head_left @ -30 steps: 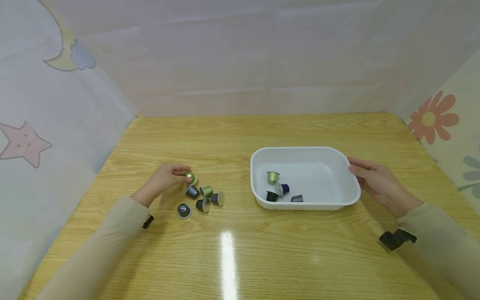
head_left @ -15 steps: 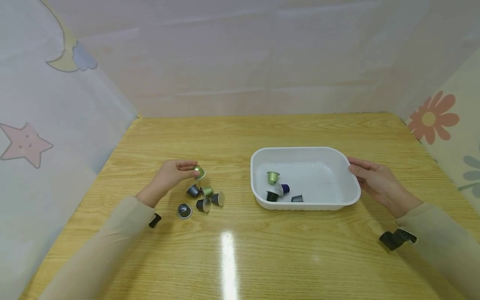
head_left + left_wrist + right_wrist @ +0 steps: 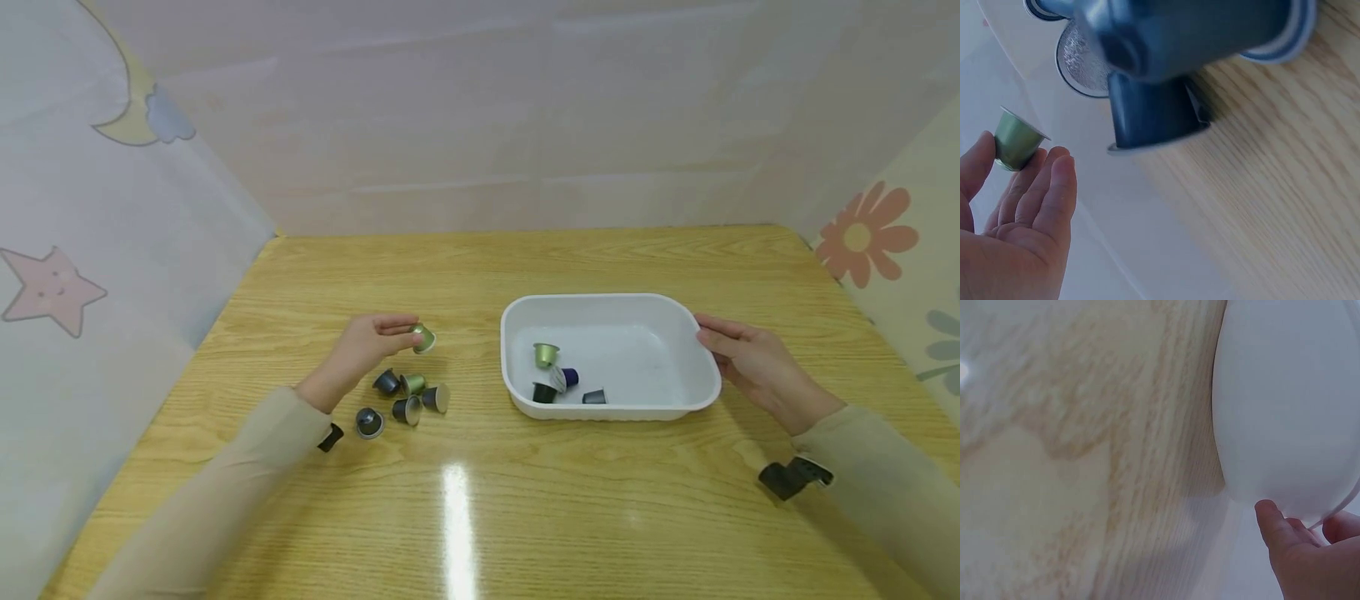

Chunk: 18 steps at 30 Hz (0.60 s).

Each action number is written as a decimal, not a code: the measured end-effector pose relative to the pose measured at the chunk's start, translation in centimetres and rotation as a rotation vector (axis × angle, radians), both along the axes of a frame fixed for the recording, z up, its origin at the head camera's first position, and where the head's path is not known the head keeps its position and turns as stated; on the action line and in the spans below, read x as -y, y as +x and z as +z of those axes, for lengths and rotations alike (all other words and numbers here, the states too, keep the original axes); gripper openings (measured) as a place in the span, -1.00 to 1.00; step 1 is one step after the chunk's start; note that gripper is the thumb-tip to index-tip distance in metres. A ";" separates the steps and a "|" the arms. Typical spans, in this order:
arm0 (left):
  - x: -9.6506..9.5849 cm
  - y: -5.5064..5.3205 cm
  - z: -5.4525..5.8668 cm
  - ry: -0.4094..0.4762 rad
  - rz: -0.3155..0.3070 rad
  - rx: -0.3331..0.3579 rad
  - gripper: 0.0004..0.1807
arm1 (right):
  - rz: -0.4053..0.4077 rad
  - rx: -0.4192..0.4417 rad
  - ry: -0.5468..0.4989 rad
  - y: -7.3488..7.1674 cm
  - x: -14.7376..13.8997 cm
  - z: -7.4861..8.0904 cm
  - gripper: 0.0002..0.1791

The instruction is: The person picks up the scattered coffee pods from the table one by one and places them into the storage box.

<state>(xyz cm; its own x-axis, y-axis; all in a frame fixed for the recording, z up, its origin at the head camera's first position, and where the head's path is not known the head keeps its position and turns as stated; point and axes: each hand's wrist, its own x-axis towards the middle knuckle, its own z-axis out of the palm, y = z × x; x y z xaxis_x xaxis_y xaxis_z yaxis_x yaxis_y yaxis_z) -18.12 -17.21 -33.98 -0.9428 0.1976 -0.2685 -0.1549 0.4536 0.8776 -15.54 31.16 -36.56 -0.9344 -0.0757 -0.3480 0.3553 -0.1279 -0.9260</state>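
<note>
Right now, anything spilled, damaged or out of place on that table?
Nothing stands out. The loose capsules lie scattered, most tipped on their sides, but no spill or obvious damage shows. The left hand pinches a green capsule; the right hand holds the white tub by its end.

We see that the left hand point(image 3: 366, 347) has carried its pinched green capsule point(image 3: 423, 338) toward two o'clock. From the loose capsules point(image 3: 402, 409), we now find it just past twelve o'clock, instead of near eleven.
</note>
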 end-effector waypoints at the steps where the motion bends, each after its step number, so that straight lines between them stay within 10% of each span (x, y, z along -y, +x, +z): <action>1: -0.2 0.0 0.0 0.007 -0.004 -0.003 -0.42 | 0.001 0.000 0.004 0.0 0.0 0.0 -0.78; 18: -3.6 0.1 0.7 0.147 0.016 -0.041 -0.48 | 0.004 0.011 0.040 0.0 -0.1 0.0 -0.80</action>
<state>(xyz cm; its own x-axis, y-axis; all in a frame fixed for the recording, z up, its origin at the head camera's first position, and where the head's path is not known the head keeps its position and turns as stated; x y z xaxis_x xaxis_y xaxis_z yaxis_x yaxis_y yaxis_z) -17.99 -13.56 -33.26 -0.9557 0.2167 -0.1990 -0.1239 0.3173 0.9402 -15.56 31.25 -36.60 -0.9304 -0.0651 -0.3608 0.3656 -0.0899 -0.9264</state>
